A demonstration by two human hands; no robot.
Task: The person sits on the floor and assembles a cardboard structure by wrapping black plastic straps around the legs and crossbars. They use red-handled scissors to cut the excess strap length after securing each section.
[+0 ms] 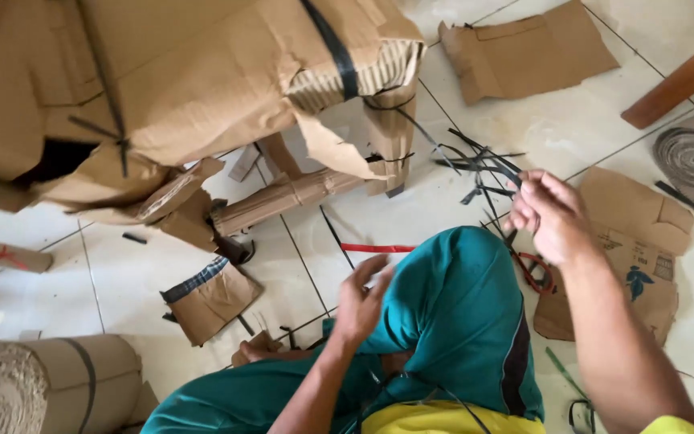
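My right hand (552,217) pinches a bundle of black plastic straps (483,165), which fan out beyond the grip over the floor, held up to gather them. My left hand (361,301) hovers half-open and empty by my teal-clad knee (451,297).

A bunch of thin black plastic straps (483,165) fans out stiffly above the tiled floor (540,128), pinched at one end in raised fingers. The strips are narrow, kinked and splayed toward the torn cardboard.

Wearing teal trousers (459,321) with a dark stripe running down the side seam, below the right grip (548,213); showing yellow shirt hem and sleeve edge; baring both forearms.
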